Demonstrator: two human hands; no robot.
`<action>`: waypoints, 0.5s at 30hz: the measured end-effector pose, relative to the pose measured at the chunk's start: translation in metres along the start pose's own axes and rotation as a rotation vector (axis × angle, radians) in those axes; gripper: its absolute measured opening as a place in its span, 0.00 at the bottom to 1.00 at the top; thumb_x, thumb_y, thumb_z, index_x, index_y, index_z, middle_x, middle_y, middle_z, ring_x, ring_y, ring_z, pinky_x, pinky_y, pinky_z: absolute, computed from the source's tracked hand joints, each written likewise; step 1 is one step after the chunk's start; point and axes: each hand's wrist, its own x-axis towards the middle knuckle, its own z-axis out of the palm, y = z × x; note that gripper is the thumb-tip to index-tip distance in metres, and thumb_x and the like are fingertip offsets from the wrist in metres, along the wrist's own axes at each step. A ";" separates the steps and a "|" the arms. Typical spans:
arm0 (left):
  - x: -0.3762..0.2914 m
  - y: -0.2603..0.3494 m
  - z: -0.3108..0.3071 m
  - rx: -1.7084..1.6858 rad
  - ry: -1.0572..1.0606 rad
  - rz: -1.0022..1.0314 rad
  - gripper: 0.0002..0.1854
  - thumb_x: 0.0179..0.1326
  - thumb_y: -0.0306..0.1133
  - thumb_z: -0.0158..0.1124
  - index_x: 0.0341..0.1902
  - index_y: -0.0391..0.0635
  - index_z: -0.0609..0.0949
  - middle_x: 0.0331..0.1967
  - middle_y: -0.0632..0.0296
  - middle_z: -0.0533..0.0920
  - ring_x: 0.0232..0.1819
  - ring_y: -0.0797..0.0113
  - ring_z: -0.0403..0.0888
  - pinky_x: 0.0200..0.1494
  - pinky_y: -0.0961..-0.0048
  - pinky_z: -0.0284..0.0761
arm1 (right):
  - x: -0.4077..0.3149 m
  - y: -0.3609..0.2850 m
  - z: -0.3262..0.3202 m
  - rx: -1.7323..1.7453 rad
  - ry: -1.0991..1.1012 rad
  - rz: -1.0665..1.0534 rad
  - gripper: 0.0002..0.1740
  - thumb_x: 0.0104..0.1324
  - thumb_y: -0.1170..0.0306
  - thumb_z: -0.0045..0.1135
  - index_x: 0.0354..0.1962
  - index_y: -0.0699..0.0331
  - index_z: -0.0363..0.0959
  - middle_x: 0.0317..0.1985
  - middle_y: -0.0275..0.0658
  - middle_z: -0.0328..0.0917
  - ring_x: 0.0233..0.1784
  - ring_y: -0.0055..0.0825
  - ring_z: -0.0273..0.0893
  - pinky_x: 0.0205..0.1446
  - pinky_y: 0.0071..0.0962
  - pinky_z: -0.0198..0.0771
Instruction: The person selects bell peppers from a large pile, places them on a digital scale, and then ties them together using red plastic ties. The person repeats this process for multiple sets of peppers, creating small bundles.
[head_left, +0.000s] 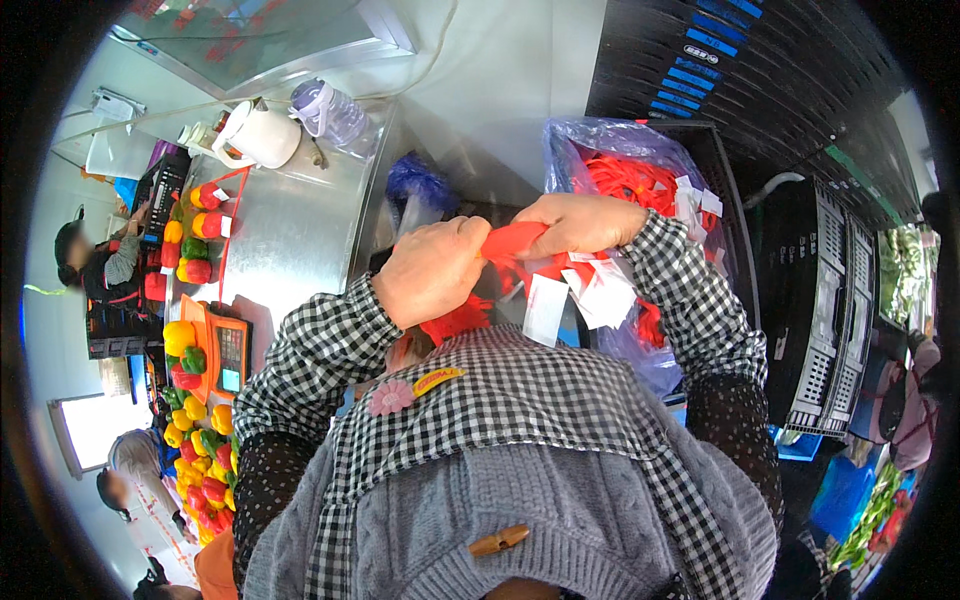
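A bundle of red mesh strips is stretched between my two hands in front of my chest. My left hand is closed around one end. My right hand grips the other end between thumb and fingers. Several white paper tags hang from the bundle below my right hand. More red mesh with tags lies beyond my right hand in a crate lined with a bluish plastic bag. Some red material shows beneath my left hand, partly hidden by it.
On my left, a steel table holds a white jug, a purple-lidded bottle, an orange scale and many bell peppers. Black plastic crates stand to my right. Other people are at the far left.
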 end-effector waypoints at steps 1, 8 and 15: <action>-0.001 0.000 -0.001 0.012 0.003 -0.003 0.10 0.63 0.31 0.56 0.45 0.41 0.71 0.35 0.46 0.80 0.39 0.41 0.79 0.40 0.51 0.75 | -0.001 -0.001 0.001 -0.019 0.002 -0.016 0.17 0.67 0.61 0.58 0.39 0.71 0.76 0.25 0.32 0.75 0.29 0.18 0.68 0.33 0.28 0.66; -0.008 -0.002 -0.007 0.067 -0.115 -0.088 0.10 0.64 0.33 0.57 0.40 0.39 0.72 0.35 0.50 0.80 0.41 0.46 0.80 0.43 0.53 0.75 | -0.017 -0.003 -0.001 -0.086 0.024 0.083 0.14 0.67 0.65 0.60 0.42 0.69 0.76 0.27 0.34 0.78 0.31 0.19 0.71 0.36 0.27 0.69; -0.021 -0.020 -0.008 0.006 -0.054 -0.047 0.17 0.61 0.35 0.62 0.50 0.42 0.72 0.38 0.47 0.81 0.42 0.41 0.79 0.44 0.52 0.75 | -0.022 0.008 0.003 0.008 0.056 0.079 0.14 0.64 0.68 0.64 0.43 0.68 0.76 0.32 0.34 0.81 0.37 0.17 0.75 0.42 0.25 0.72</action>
